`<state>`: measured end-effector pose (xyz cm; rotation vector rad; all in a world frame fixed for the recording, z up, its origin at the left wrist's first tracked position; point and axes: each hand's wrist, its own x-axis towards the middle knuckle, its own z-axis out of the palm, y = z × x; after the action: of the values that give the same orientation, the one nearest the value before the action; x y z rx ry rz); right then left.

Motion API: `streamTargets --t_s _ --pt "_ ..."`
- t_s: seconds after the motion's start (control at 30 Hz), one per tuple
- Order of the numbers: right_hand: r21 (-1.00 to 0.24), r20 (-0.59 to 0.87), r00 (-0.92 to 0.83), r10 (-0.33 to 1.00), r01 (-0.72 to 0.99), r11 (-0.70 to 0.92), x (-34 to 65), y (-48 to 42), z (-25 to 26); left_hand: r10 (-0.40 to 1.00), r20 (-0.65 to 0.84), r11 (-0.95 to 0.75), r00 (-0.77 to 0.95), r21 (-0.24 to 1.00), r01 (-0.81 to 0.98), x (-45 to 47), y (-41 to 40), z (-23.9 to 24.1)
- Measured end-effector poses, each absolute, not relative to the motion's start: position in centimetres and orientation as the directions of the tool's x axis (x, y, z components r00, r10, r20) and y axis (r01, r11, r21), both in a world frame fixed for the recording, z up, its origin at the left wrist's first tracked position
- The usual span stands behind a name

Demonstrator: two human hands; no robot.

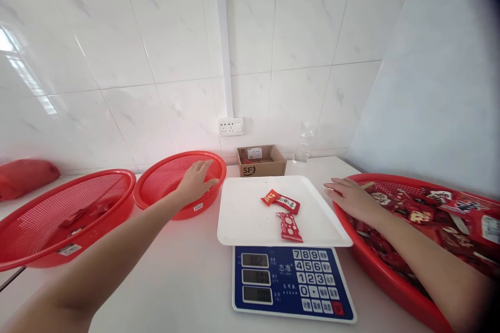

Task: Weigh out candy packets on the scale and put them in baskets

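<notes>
My left hand (195, 179) lies flat with fingers stretched out on the near rim of a small red mesh basket (164, 174); it holds nothing. My right hand (349, 195) rests palm down, fingers extended, on the left rim of a large red basket (390, 278) heaped with red snack packets (429, 213). Between the hands stands a scale with a white tray (242, 213) and a blue keypad panel (291, 281). Two red packets lie on the tray, one (280, 201) farther back and one (289, 226) nearer.
A second large red mesh basket (58, 218) with a few packets sits at the left. A red bag (23, 177) lies far left. A small cardboard box (260, 161) and a clear bottle (303, 144) stand by the tiled wall, under a socket (230, 126).
</notes>
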<state>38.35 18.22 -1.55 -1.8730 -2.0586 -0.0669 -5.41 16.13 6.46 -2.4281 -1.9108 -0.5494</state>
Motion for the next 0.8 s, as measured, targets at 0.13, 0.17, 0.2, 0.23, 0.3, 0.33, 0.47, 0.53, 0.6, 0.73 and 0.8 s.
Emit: streamTargets --t_s 0.13,0.17,0.2,0.23,0.3,0.33,0.47,0.53,0.6,0.73,0.8 --pt "-0.203 0.288 -0.075 0.955 0.969 0.138 38.5 18.3 -1.6 0.87 0.177 -0.49 0.46 0.218 0.844 1.1 15.0 5.0" --pt "-0.206 0.286 -0.075 0.955 0.969 0.137 38.5 18.3 -1.6 0.839 0.146 -0.543 0.524 0.225 0.809 2.9 14.7 4.7" --pt "-0.208 0.286 -0.075 0.955 0.968 0.138 38.5 18.2 -1.5 0.804 0.117 -0.592 0.583 0.234 0.771 4.6 14.3 4.4" --pt "-0.207 0.287 -0.08 0.955 0.968 0.144 38.4 18.2 -1.5 0.757 0.085 -0.646 0.648 0.244 0.723 6.1 14.0 4.2" --pt "-0.205 0.292 -0.091 0.952 0.966 0.155 38.3 18.2 -1.4 0.648 0.013 -0.738 0.762 0.26 0.623 8.8 13.5 3.8" --pt "-0.205 0.295 -0.087 0.952 0.967 0.151 38.3 18.1 -1.4 0.608 -0.01 -0.767 0.794 0.252 0.59 9.8 13.4 3.6" --pt "-0.203 0.3 -0.065 0.952 0.97 0.13 38.2 18.2 -1.4 0.583 0.015 -0.805 0.812 0.146 0.576 12.3 13.7 3.0" --pt "-0.2 0.307 -0.082 0.948 0.968 0.149 38.2 18.2 -1.5 0.605 0.049 -0.794 0.794 0.102 0.599 12.8 14.1 2.9" --pt "-0.204 0.31 -0.085 0.947 0.967 0.154 38.2 18.3 -1.5 0.632 0.062 -0.774 0.773 0.092 0.626 12.8 14.5 2.9" --pt "-0.228 0.308 -0.071 0.949 0.963 0.146 38.3 18.3 -1.7 0.701 0.099 -0.712 0.707 0.165 0.683 12.1 15.1 2.7" --pt "-0.242 0.312 -0.064 0.948 0.96 0.144 38.4 18.4 -1.8 0.748 0.133 -0.662 0.65 0.229 0.714 11.6 15.1 2.5"
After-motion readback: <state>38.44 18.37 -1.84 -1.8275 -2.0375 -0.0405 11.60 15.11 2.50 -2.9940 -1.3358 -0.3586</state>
